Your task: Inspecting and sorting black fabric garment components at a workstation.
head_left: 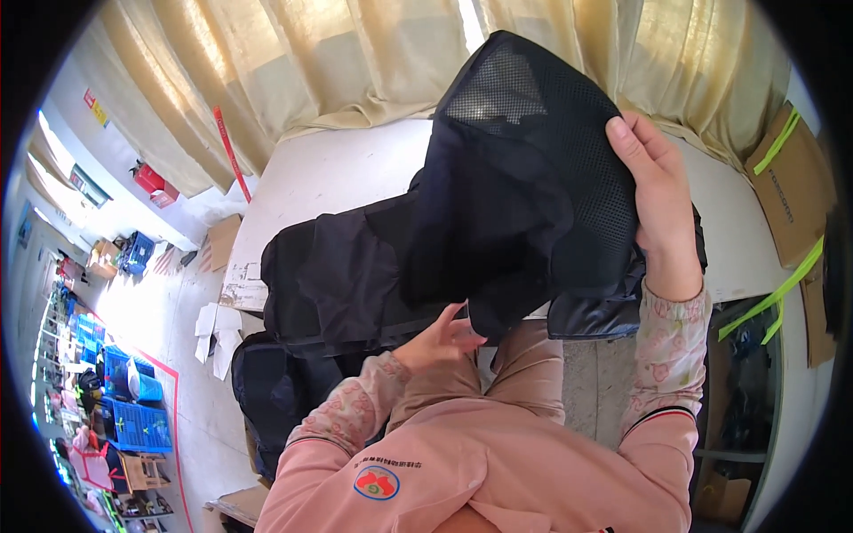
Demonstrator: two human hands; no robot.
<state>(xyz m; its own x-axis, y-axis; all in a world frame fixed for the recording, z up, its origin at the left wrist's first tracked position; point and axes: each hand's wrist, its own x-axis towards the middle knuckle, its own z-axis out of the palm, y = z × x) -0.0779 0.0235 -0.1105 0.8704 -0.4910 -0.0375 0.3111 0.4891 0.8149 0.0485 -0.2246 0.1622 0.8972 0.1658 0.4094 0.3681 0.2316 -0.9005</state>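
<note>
the dark mesh-backed fabric piece is held up in the air above the near edge of the white table, its perforated mesh panel turned toward the camera at the upper right and a smoother dark flap hanging down its lower left; its long axis runs roughly from the top, near the curtain, down toward the person's lap. the right hand is the higher and firmer one on it: it grips the right edge of the mesh, thumb lying on the front face and the other fingers wrapped behind out of sight, so the piece lies to the left of that hand and hangs from it. the left hand sits lower, just under the bottom hem, fingers loosely curled and partly spread, touching or nearly touching the lower edge; whether it actually pinches cloth i cannot tell, since the flap covers the fingertips. below and behind the raised piece, more dark fabric pieces lie stacked along the table's near edge, spilling a little over it, and another dark bundle rests on the floor by the person's left knee. beige curtains hang behind the table's far edge, cardboard boxes stand at the right, and blue crates sit well apart on the floor at the left
</note>
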